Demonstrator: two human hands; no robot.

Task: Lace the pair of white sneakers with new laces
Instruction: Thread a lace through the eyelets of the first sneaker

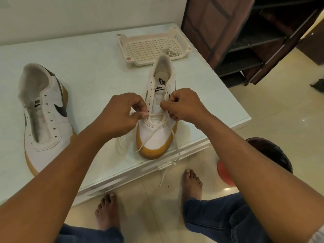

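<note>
Now 2 low white sneakers, smooth uppers w/ tan gum soles & dark swooshes, sit on the glossy white counter (91, 67): left sneaker (45, 120) unlaced, middle sneaker (154, 135) toe toward the person. 1 flat cream lace (156, 114) runs thru its lowest eyelet pair, ends trailing over toe & off counter edge. Left hand (121, 113) fingers clamped on lace at left eyelet; right hand (184, 106) fingers pinch it on the right. 1 perforated cream plastic tray (121, 43) behind, w/ 1 coiled spare lace (172, 53) inside.
</note>
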